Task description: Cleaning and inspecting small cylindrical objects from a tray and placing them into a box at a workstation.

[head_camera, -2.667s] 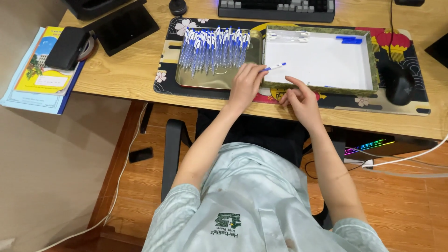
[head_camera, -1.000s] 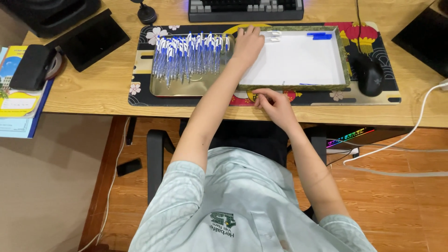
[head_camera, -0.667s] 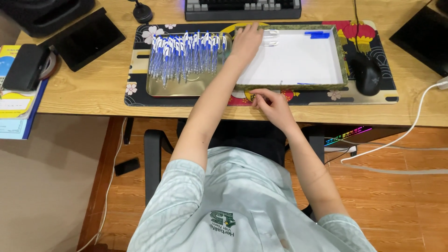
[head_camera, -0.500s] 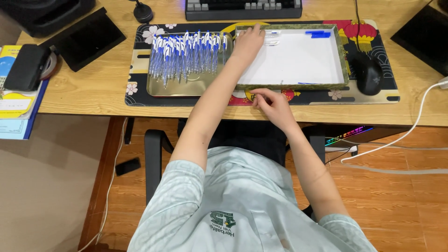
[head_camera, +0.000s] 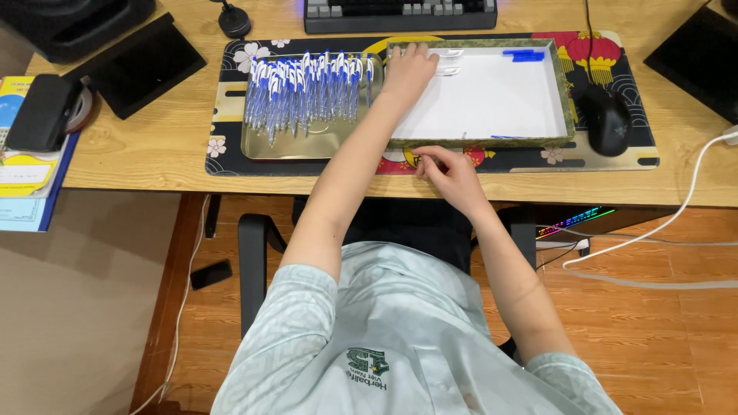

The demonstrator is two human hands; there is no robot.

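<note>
Left hand [head_camera: 409, 68] is stretched forward to the far left corner of the white tray [head_camera: 565, 92], palm down, fingers spread flat over the corner. Fingertips sit at or just beside a couple of small clear pen caps [head_camera: 448, 62] lying on the tray floor; cannot tell if any are pinched. Right hand [head_camera: 450, 170] rests at the near edge of the bench [head_camera: 154, 146], just in front of the tray's near wall, fingers curled narrow with thumb and forefinger together; whether it holds anything small cannot be told.

Just left of the white tray is a metal tray [head_camera: 261, 147] packed with blue and white pens [head_camera: 307, 88], laid in a rough row with tips pointing toward the person. The two trays touch or nearly touch side by side. Both sit on a dark patterned desk mat [head_camera: 223, 150] with flowers and red lanterns. In the white tray's far right corner lie a few blue pen parts [head_camera: 524, 54]; a thin blue piece [head_camera: 507, 137] lies along its near wall.

Black mouse [head_camera: 606, 119] on the mat, right of the white tray. Keyboard [head_camera: 400, 12] at the far edge. Black tablet [head_camera: 150, 64] left of the mat; dark pouch [head_camera: 42, 111] on a stack of books [head_camera: 19, 192] at far left. White cable [head_camera: 692, 192] runs off the right side. The person wears a pale green shirt [head_camera: 400, 338] and sits on a black chair [head_camera: 252, 261].
</note>
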